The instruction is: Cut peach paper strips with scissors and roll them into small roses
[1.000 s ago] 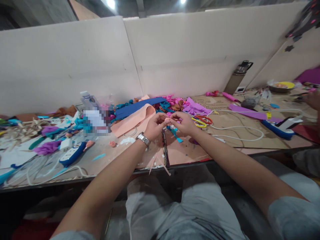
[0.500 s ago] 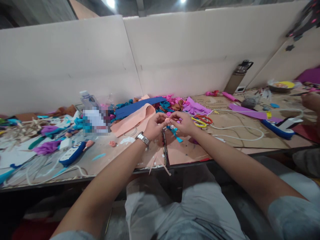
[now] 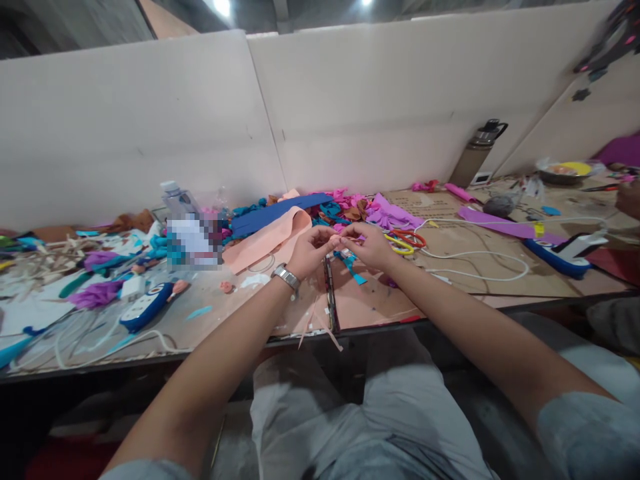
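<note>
Above the front of the table, my left hand (image 3: 311,249) pinches a small peach rosette-like piece (image 3: 335,238) between thumb and fingers. Close beside it, my right hand (image 3: 371,247) is closed with its fingertips at the same piece, on what looks like a thin peach strip. The fingers hide most of the detail. Behind my left hand lies a folded peach sheet (image 3: 265,245). A similar peach rosette (image 3: 226,287) rests on the table to the left. Narrow peach strips (image 3: 321,325) hang at the table's front edge, and a teal scrap (image 3: 356,272) lies under my right hand.
Scissors with yellow handles (image 3: 400,245) and an orange-red pair of loops (image 3: 411,238) lie right of my hands. Coloured scraps (image 3: 345,207) pile behind. Blue-white power strips (image 3: 146,308) and white cables flank both sides. A bottle (image 3: 180,200), a flask (image 3: 473,157) and a co-worker's hand (image 3: 629,200) also show.
My hands stay together at the peach piece, with only slight finger movement. At the right edge, the co-worker's hand has moved outward, and a dark and orange tool now shows on the table.
</note>
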`<state>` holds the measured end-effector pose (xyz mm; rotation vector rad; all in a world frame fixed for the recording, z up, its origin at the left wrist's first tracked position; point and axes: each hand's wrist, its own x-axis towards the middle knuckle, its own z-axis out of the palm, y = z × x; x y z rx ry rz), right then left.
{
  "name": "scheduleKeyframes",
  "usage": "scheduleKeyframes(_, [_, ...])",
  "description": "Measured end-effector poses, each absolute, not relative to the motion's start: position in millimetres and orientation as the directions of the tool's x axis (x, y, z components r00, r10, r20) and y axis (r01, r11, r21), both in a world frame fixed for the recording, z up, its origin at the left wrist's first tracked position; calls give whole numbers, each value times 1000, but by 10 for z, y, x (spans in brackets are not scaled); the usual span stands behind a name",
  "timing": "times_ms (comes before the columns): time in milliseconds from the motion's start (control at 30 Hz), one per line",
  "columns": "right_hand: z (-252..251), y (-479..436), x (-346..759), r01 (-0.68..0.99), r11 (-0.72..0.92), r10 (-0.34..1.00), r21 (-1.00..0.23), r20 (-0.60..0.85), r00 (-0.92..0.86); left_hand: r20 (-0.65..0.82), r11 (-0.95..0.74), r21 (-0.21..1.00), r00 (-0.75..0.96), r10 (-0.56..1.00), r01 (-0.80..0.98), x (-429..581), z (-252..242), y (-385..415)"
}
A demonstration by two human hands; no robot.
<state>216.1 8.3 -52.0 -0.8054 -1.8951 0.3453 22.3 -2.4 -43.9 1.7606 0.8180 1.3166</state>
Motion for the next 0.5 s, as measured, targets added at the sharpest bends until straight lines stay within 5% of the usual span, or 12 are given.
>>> scheduleKeyframes(500, [-531, 99, 2179, 385, 706, 699, -595, 672, -243, 406, -404, 913, 235, 883, -58, 209, -526, 66])
